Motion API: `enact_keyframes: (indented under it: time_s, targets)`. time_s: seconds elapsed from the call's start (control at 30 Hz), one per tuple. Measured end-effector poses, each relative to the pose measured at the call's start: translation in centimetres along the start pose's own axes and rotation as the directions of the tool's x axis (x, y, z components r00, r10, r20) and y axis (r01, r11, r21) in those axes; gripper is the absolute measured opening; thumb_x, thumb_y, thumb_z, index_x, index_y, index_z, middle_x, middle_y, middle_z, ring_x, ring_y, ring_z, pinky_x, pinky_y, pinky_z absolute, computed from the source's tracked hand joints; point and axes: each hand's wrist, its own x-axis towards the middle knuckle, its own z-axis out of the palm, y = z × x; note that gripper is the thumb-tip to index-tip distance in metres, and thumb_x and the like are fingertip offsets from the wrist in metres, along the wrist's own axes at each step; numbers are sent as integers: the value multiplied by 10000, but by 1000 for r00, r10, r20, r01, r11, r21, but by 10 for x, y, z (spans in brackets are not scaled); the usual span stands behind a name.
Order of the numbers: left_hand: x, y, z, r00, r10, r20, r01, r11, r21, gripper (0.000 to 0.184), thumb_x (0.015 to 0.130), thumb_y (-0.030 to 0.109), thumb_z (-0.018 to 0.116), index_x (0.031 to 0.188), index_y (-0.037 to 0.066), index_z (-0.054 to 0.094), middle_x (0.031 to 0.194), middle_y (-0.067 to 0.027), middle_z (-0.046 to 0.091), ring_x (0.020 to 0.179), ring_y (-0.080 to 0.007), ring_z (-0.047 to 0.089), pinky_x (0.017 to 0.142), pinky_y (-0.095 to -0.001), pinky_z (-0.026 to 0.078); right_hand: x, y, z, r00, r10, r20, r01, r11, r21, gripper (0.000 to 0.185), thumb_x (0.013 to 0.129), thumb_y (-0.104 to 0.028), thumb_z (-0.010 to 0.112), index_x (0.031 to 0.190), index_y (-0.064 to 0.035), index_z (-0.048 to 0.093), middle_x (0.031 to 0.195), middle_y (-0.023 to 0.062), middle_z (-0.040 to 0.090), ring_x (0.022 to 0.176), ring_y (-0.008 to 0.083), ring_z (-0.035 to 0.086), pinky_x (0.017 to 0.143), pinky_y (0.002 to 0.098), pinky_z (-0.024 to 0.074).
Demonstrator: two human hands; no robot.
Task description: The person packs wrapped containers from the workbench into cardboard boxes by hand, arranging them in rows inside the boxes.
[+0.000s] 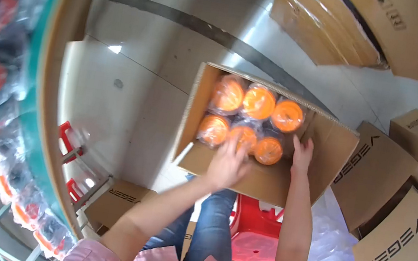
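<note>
An open cardboard box (pixel 327 144) is in front of me, holding several plastic-wrapped items with round orange lids (pixel 259 103) in two rows at its left and middle. My left hand (pixel 229 162) reaches over the lower row and is nearest the middle lid (pixel 243 137); its fingers are smeared by motion. Inside the box, my right hand (pixel 302 153) is right of the wrapped items, its fingers apart and holding nothing. The right part of the box shows bare cardboard.
Wrapped items with orange parts line a green-edged table (pixel 33 102) at left. VEGER cartons (pixel 392 252) stand at right, larger cartons (pixel 319 22) at upper right. Below the box are a red stool (pixel 255 241) and clear plastic wrapping (pixel 328 258).
</note>
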Motion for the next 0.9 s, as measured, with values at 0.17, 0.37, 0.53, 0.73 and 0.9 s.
enact_keyframes:
  time_s: [0.17,0.37,0.53,0.73,0.9]
  targets:
    - [-172,31,-80,947,-236,216,277,944,-181,517,713,167,604,1162,2,409,1146,-189,448,997,-332,497,862,-370,406,-108,-7,-3,984,-50,171,36,996,83,351,803,-181,597,1100,-14,511,1038,95,547,905,151,529,755,228,428]
    - [-328,28,-228,805,-433,405,438,895,87,512,766,235,570,1194,11,400,1102,-156,519,974,-311,522,829,-365,419,-257,-103,105,820,-324,473,188,931,313,238,833,-92,515,1056,-8,509,995,90,558,865,142,533,783,224,420]
    - [-403,36,-340,601,-776,-192,739,630,-236,443,735,171,607,1122,-5,483,1012,-159,563,854,-299,566,749,-341,460,-392,-200,190,546,-569,614,373,822,430,249,803,-8,498,1052,0,501,1005,95,555,879,157,527,814,240,410]
    - [-524,-32,-390,267,-636,-724,786,578,-218,378,691,96,632,1042,11,520,1003,-140,559,890,-301,540,798,-353,433,-521,-253,300,-142,-752,643,818,277,504,559,639,-70,683,1143,-18,448,1204,158,432,1074,277,450,902,359,377]
    - [-519,-44,-450,175,-382,-907,819,568,-81,480,672,97,656,1115,31,481,1172,-152,459,1059,-327,447,894,-388,371,-594,-323,402,-443,-500,744,886,-371,278,882,518,-170,768,1278,-90,327,1302,193,297,1170,348,337,944,409,319]
